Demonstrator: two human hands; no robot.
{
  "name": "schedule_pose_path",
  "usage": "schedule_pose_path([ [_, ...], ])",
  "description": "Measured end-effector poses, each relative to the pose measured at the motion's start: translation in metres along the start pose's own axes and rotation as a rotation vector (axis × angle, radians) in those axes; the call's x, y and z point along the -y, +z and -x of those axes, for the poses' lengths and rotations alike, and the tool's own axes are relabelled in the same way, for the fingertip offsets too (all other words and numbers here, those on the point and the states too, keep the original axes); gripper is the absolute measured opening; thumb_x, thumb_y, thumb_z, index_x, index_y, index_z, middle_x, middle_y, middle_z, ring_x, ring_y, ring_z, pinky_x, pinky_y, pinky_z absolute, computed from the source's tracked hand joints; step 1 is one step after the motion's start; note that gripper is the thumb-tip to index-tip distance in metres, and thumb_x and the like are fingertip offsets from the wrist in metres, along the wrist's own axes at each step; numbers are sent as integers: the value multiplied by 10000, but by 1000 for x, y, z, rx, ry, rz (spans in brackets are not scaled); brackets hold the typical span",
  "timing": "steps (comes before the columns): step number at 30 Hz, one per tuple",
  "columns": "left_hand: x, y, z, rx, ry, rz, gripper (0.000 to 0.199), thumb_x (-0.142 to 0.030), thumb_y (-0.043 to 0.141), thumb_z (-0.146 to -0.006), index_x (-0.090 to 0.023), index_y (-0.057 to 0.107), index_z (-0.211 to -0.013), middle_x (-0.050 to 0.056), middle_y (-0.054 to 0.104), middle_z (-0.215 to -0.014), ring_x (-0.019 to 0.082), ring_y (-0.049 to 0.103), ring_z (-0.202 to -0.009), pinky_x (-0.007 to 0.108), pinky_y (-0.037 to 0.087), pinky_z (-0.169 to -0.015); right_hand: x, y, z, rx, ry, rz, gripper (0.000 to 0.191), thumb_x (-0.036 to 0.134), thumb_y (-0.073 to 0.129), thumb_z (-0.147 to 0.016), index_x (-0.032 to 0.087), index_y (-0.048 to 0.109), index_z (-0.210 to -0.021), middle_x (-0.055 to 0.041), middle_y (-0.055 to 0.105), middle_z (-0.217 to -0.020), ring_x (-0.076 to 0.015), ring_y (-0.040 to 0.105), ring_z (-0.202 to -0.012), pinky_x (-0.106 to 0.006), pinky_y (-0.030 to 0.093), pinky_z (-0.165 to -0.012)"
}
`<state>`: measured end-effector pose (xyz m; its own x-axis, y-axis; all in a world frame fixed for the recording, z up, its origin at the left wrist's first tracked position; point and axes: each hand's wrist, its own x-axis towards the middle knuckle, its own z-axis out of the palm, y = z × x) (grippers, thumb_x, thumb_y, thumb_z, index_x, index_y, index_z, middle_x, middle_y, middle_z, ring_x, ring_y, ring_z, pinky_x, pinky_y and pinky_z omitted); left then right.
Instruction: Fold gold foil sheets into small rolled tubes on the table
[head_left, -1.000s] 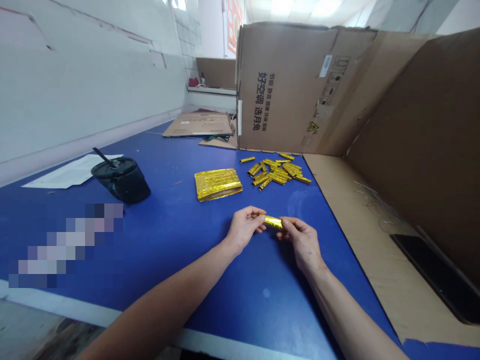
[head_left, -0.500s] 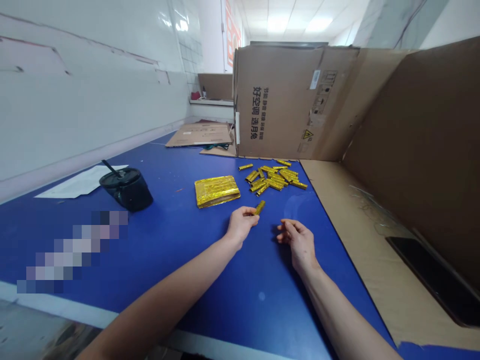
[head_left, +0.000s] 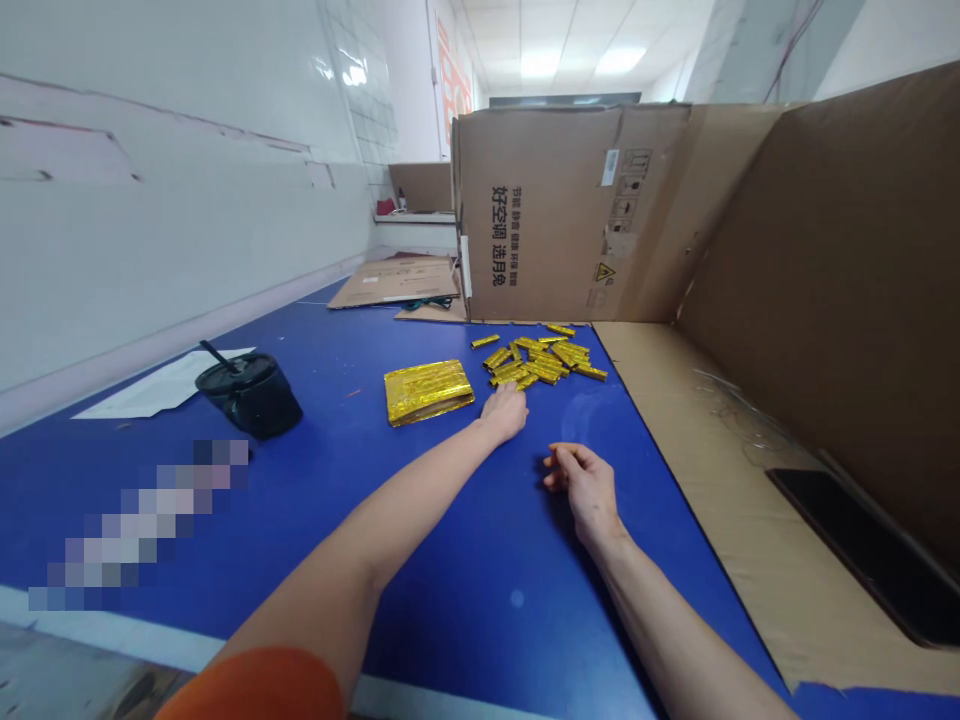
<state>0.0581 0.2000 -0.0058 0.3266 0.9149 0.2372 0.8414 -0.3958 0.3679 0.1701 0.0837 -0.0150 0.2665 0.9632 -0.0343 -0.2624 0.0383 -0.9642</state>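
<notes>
Gold rolls (head_left: 546, 370) adjoin the left hand (head_left: 508, 408), grip unclear; the empty, half-curled right hand (head_left: 589, 485) has room before cardboard (head_left: 731, 500).

On the table (head_left: 315, 475), the packet (head_left: 429, 388) has the cup (head_left: 251, 400) to its left and, farther left, the paper (head_left: 150, 388). Right of the packet and slightly behind it lies the pile of sticks (head_left: 546, 368) — the left hand (head_left: 506, 412) is just beside the packet's right end. The right hand (head_left: 589, 485) is in front and to the right of the packet. Behind the packet lie cardboard sheets (head_left: 397, 278); behind and right stands the box (head_left: 562, 230) — well right, the device (head_left: 862, 550).
</notes>
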Motion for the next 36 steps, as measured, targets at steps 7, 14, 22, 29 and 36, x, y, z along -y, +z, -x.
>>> schedule_pose_path([
  [7, 7, -12, 20, -98, -41, -232, 289, -243, 455, -800, -137, 542, -1055, 112, 451, -1206, 254, 370, -1113, 351, 303, -917, -1, -1, 0, 1, 4, 15, 233, 343, 639, -600, 136, 604, -699, 15, 602, -530, -80, 508, -355, -196, 386, -360],
  [14, 62, -46, 45, -180, -289, -415, 333, -227, 388, -826, -61, 516, -1085, 203, 444, -1146, 343, 373, -1084, 460, 312, -865, -2, -2, -1, -3, 7, 16, 225, 330, 644, -591, 135, 602, -694, 15, 599, -533, -75, 502, -356, -194, 390, -361],
  [22, 94, -55, 57, -13, -296, -467, 200, -239, 468, -832, -141, 563, -977, 90, 533, -1040, 214, 511, -960, 367, 436, -790, -1, -3, 0, 5, -1, 17, 184, 297, 626, -610, 136, 597, -694, 20, 589, -520, -71, 496, -357, -192, 392, -366],
  [29, 89, -56, 59, 46, -314, -418, 307, -298, 476, -835, -146, 474, -1102, 79, 506, -1091, 179, 532, -917, 379, 460, -763, 0, -4, 0, 15, 3, 17, 186, 295, 622, -613, 132, 595, -699, 14, 587, -507, -75, 497, -355, -190, 386, -357],
  [36, 57, -99, 70, -109, -239, -337, 285, -211, 324, -853, -158, 584, -957, 111, 586, -990, 252, 519, -972, 349, 399, -786, 0, -3, 0, 20, -1, 13, 194, 301, 626, -604, 131, 594, -691, 14, 582, -492, -78, 494, -344, -191, 384, -353],
])
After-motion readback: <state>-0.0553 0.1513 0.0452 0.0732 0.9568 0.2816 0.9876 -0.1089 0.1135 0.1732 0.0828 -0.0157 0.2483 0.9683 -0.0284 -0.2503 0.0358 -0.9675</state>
